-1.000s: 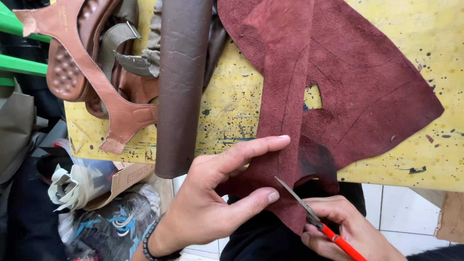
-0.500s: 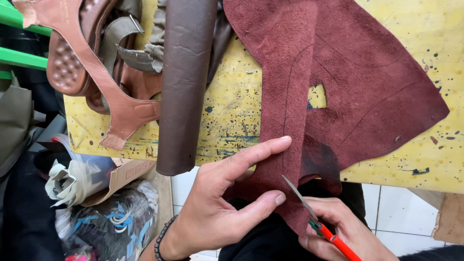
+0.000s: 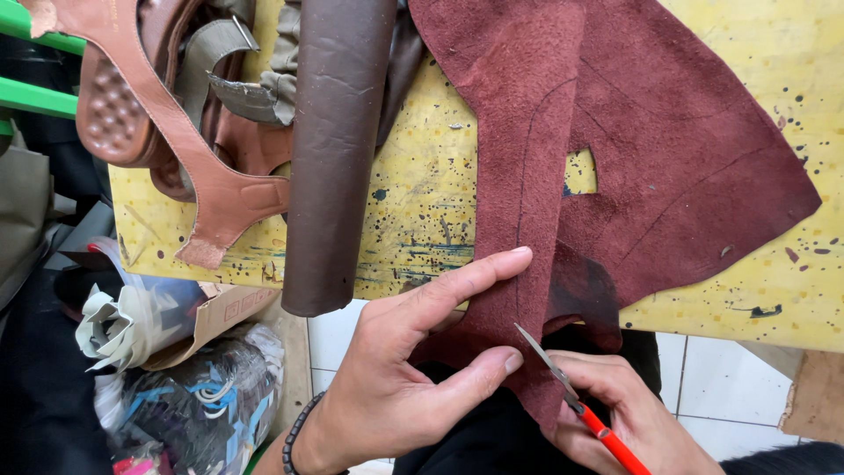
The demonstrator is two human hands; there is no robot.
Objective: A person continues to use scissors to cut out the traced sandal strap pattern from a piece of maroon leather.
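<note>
**Hands at work on maroon suede at the bench edge**

At the six o'clock edge of the yellow worktable (image 3: 422, 220), a large sheet of maroon suede (image 3: 668, 132) lies spread from twelve o'clock towards three, with one long flap hanging over the table edge towards the person. Dark marking lines run along the flap, and a small cut-out shows yellow table through the sheet near its centre.

Left hand (image 3: 404, 387): spread wide, forefinger laid flat across the flap and thumb pinching its lower edge from beneath, holding the suede taut. A dark beaded bracelet (image 3: 294, 435) sits on the wrist at seven o'clock.

Right hand (image 3: 633, 413): at five o'clock, closed around red-handled scissors (image 3: 571, 400). The blade tip points towards eleven o'clock and rests against the flap, just beside the left thumb.

Surroundings: a roll of dark brown leather (image 3: 338, 149) lies upright at eleven o'clock, just beside the suede. Tan leather sandal straps (image 3: 158, 132) and a studded sole piece occupy ten o'clock. Below the table at eight o'clock sit crumpled paper, cardboard and a plastic bag (image 3: 193, 405).
</note>
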